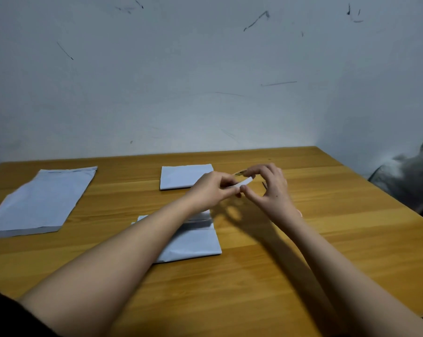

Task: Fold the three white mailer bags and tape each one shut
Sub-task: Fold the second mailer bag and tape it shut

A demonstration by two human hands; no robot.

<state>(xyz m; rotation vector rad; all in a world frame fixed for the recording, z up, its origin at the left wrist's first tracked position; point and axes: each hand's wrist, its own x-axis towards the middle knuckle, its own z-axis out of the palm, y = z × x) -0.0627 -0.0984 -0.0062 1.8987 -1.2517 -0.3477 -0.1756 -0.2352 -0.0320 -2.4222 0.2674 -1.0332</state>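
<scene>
1. A wooden table (303, 239) stood against the wall.
2. An unfolded mailer bag (40, 203) lay flat at its left.
3. A folded bag (181, 177) lay at the far middle.
4. Another folded bag (196, 242) lay nearer, partly under a forearm.

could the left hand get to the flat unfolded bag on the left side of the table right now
Probably yes, once freed. The unfolded bag lies alone on the table with nothing on it or between it and the left hand. But that hand's fingers, with the right hand, now pinch a white strip.
</scene>
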